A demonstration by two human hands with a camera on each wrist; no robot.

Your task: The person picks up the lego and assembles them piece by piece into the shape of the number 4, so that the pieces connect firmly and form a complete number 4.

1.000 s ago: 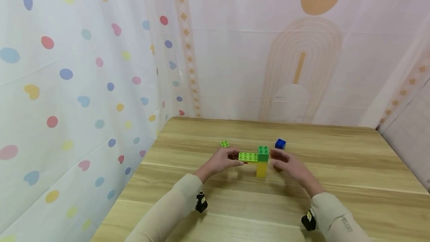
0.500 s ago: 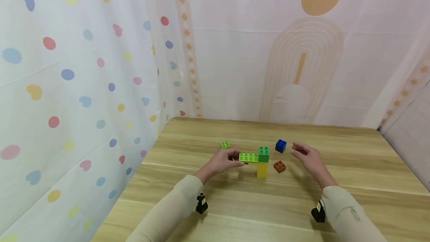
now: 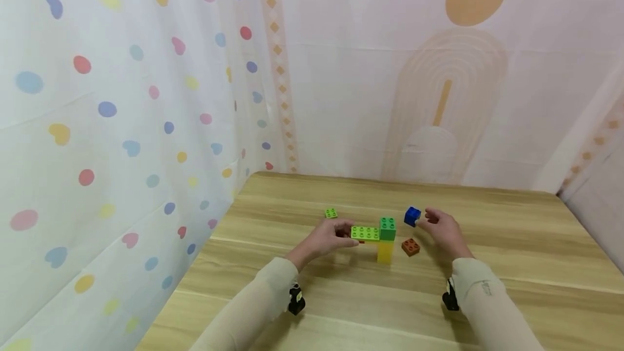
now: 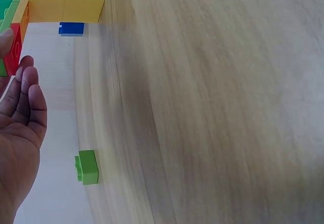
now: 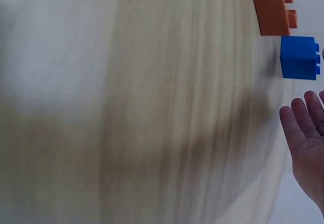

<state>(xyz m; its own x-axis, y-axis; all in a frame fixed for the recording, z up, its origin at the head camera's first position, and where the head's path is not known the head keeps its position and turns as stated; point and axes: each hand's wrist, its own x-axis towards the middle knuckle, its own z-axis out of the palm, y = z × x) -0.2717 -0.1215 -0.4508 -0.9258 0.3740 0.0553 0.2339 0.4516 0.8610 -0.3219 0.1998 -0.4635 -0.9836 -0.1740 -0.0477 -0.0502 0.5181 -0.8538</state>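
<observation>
In the head view my left hand [image 3: 325, 240] pinches the left end of a toy-brick build. Its light green plate [image 3: 365, 233] runs sideways to a green brick [image 3: 387, 228] above a yellow stack [image 3: 384, 252]. A red brick [image 4: 13, 49] shows under the plate beside the left thumb. Beside a blue brick [image 3: 412, 216] is my right hand [image 3: 444, 232]; its fingers are extended and, in the right wrist view, stand a little apart from that brick. An orange-brown brick [image 3: 411, 246] lies right of the yellow stack.
A small light green brick [image 3: 331, 213] lies behind the left hand on the wooden table [image 3: 351, 307]. Polka-dot curtains [image 3: 146, 123] hang at the left and a pale curtain [image 3: 361, 96] closes off the back.
My right hand drew away from the build to the right, which uncovered the orange-brown brick, then came in beside the blue brick. The left hand keeps its hold; the head view shifted slightly.
</observation>
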